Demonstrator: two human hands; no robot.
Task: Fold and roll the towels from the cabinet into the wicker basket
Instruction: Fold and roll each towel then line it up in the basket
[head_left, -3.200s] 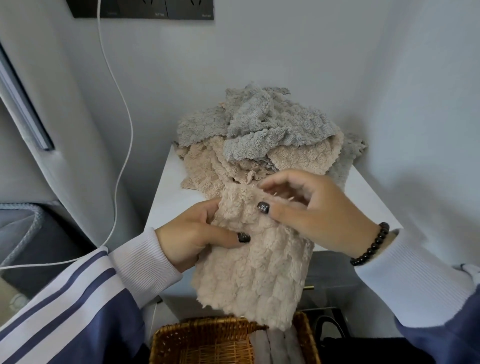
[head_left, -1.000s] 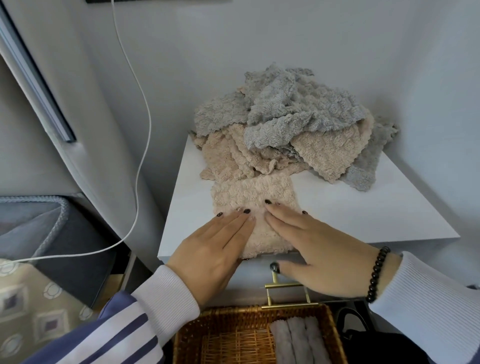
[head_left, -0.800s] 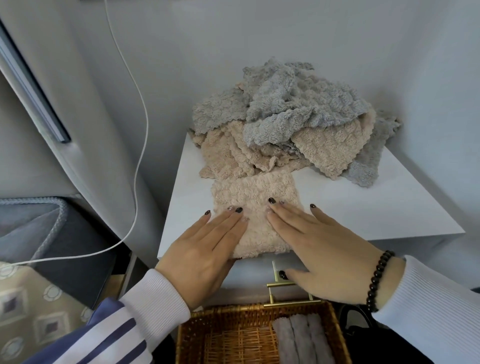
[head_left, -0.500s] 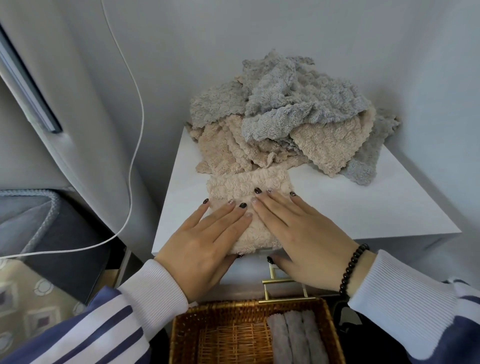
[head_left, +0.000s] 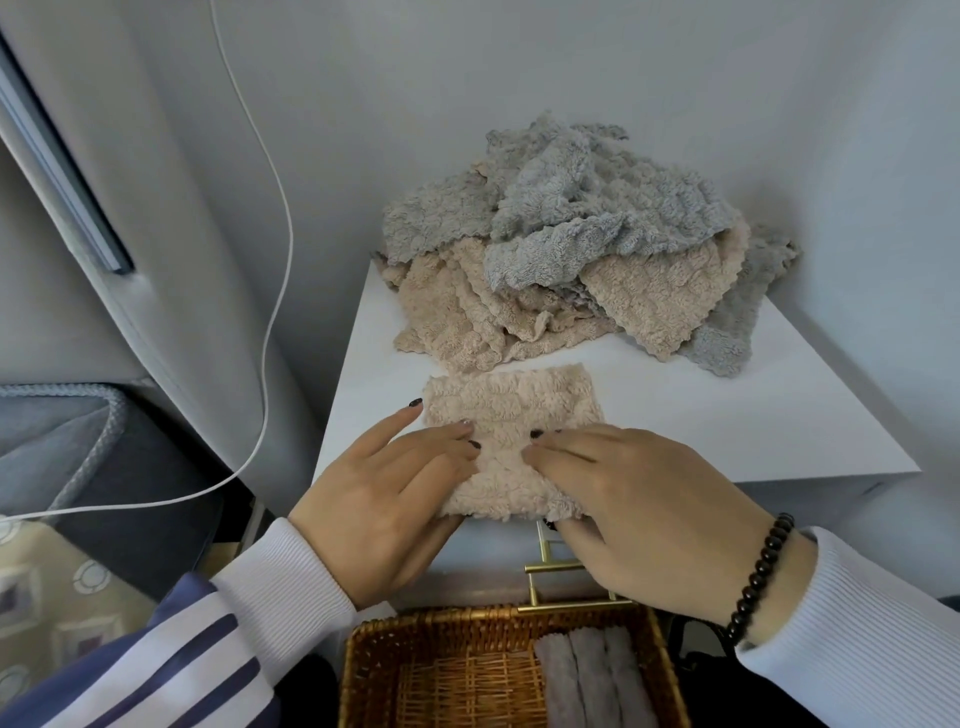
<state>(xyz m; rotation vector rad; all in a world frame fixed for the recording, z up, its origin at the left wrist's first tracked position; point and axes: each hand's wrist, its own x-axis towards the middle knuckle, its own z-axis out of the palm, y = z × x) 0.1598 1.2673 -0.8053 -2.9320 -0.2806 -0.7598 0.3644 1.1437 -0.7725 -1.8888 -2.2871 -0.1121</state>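
Pinching the near edge of the folded beige fluffy towel on the white cabinet top, left hand and right hand curl around it, above the brown wicker basket; grey-and-beige towel pile lies beyond.

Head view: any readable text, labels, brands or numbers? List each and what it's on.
None readable.
Beige towel under the left hand and right hand: no tag or print visible.
Towel pile, wicker basket, white cabinet top, bead bracelet: no markings.
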